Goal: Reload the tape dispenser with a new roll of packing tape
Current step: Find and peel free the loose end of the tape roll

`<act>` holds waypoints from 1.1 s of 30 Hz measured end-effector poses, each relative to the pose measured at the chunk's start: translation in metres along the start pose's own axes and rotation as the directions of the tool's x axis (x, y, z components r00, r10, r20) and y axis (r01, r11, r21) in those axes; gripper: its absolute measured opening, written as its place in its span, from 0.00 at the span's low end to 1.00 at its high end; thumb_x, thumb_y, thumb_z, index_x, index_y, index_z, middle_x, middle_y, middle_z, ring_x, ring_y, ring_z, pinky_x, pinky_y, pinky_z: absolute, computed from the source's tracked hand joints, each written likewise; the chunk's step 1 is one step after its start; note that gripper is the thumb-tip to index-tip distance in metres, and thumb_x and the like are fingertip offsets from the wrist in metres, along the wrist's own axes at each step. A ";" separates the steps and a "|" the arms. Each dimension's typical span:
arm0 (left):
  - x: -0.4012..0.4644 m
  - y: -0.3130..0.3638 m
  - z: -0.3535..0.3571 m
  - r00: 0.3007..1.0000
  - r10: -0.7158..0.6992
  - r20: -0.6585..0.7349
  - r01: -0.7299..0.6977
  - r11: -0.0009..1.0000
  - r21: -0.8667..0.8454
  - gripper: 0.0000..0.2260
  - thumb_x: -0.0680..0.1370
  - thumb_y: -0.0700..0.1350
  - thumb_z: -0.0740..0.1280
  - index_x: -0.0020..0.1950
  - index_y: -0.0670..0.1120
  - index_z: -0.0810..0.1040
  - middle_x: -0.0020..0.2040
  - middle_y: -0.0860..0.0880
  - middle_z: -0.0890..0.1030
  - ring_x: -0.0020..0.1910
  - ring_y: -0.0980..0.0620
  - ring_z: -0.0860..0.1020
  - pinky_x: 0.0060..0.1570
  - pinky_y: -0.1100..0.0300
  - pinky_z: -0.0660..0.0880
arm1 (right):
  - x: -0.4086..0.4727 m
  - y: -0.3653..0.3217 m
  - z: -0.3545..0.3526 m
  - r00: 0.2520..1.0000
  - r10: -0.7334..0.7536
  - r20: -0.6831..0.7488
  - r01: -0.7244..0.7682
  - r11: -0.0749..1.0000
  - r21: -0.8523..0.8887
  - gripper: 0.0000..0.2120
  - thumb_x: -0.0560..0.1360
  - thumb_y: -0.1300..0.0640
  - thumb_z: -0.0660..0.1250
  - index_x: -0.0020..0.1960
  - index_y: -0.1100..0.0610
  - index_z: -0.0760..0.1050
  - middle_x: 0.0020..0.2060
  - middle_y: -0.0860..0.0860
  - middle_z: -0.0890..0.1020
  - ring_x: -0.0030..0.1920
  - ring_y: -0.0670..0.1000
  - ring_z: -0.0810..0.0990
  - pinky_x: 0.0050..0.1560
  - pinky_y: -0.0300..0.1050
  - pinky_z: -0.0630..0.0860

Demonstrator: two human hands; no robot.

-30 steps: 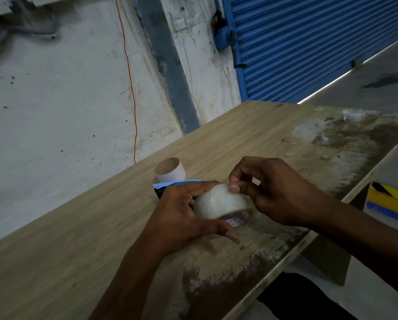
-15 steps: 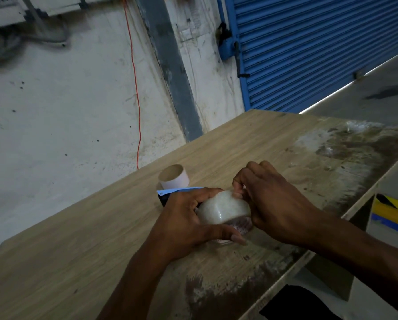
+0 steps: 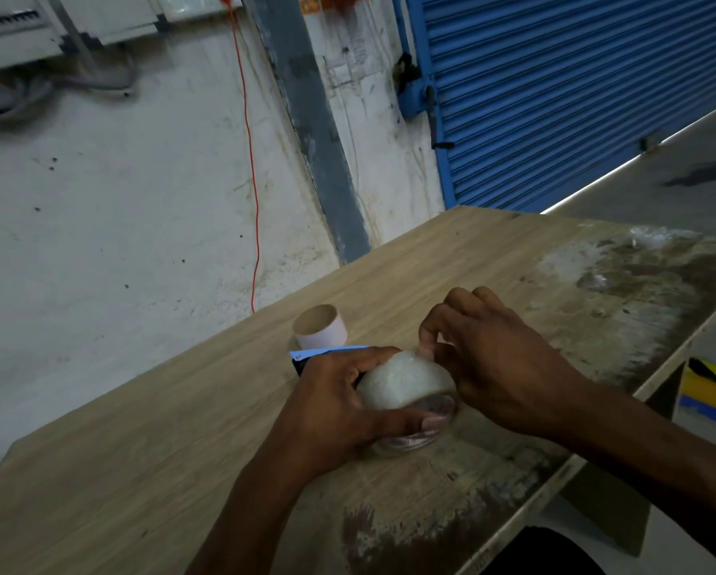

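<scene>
Tape roll (image 3: 401, 385), clear, lies near the desk (image 3: 140, 471) front edge. Left hand (image 3: 339, 408) fingers grasp it; right hand (image 3: 501, 367) fingers pinch at its top, likely seeking the tape end. Risk: the end tears or re-sticks. At 11 o'clock, the blue dispenser (image 3: 327, 352), mostly hidden; beyond, an empty core (image 3: 321, 327), nothing inside.
</scene>
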State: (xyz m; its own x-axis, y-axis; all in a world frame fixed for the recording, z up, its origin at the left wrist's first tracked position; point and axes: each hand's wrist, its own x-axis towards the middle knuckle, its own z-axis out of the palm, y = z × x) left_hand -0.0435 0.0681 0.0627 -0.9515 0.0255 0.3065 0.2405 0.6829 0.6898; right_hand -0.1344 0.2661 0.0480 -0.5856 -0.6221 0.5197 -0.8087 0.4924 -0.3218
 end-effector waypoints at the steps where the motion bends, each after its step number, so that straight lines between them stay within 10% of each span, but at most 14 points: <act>1: 0.000 -0.001 0.000 1.000 -0.007 -0.002 0.007 1.000 -0.007 0.21 0.64 0.56 0.84 0.56 0.58 0.86 0.50 0.56 0.87 0.51 0.57 0.85 0.53 0.46 0.82 | 0.000 0.004 -0.003 0.999 0.037 -0.016 -0.033 0.983 0.182 0.08 0.80 0.45 0.60 0.48 0.44 0.76 0.45 0.42 0.76 0.49 0.45 0.74 0.47 0.48 0.76; 5: 0.001 -0.002 -0.001 1.000 -0.012 0.008 0.012 1.000 -0.004 0.22 0.64 0.54 0.84 0.56 0.56 0.86 0.50 0.57 0.87 0.51 0.58 0.85 0.53 0.49 0.82 | -0.008 0.014 -0.011 0.990 0.142 -0.007 -0.110 0.796 0.596 0.10 0.77 0.45 0.69 0.50 0.49 0.85 0.45 0.41 0.86 0.48 0.42 0.85 0.45 0.36 0.80; 16: 0.002 -0.005 -0.001 1.000 0.004 0.017 -0.003 1.000 -0.013 0.27 0.60 0.52 0.87 0.57 0.53 0.86 0.53 0.54 0.87 0.54 0.54 0.85 0.55 0.46 0.82 | 0.000 0.014 0.001 0.994 0.102 -0.046 -0.054 0.799 0.598 0.03 0.73 0.59 0.77 0.43 0.52 0.86 0.43 0.44 0.86 0.44 0.46 0.85 0.39 0.36 0.78; 22: 0.001 -0.003 0.000 1.000 0.008 0.008 -0.008 1.000 0.001 0.26 0.59 0.51 0.87 0.56 0.55 0.86 0.51 0.56 0.87 0.52 0.56 0.85 0.54 0.47 0.82 | -0.004 0.011 0.004 0.995 -0.055 -0.087 0.077 0.956 0.283 0.06 0.75 0.56 0.67 0.47 0.44 0.76 0.45 0.40 0.78 0.45 0.44 0.79 0.40 0.52 0.79; 27: 0.000 0.000 0.001 1.000 0.014 0.015 -0.014 1.000 -0.006 0.25 0.60 0.53 0.86 0.55 0.55 0.86 0.51 0.55 0.87 0.53 0.53 0.85 0.54 0.44 0.82 | -0.004 0.000 -0.002 0.994 -0.082 0.078 0.084 0.996 -0.019 0.14 0.66 0.42 0.55 0.50 0.44 0.67 0.47 0.41 0.69 0.46 0.43 0.67 0.30 0.41 0.65; 33: 0.000 0.003 0.001 0.999 0.027 0.045 -0.027 1.000 0.010 0.21 0.64 0.55 0.85 0.54 0.55 0.86 0.49 0.53 0.87 0.51 0.52 0.85 0.52 0.43 0.81 | -0.001 -0.006 -0.001 0.995 -0.076 0.069 0.090 0.967 -0.237 0.16 0.69 0.42 0.59 0.52 0.51 0.69 0.49 0.50 0.70 0.47 0.53 0.70 0.42 0.51 0.70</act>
State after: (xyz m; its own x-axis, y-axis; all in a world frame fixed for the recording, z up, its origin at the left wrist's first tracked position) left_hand -0.0433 0.0710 0.0639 -0.9524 0.0762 0.2952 0.2642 0.6895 0.6744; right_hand -0.1285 0.2645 0.0504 -0.5249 -0.6981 0.4870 -0.8220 0.5643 -0.0770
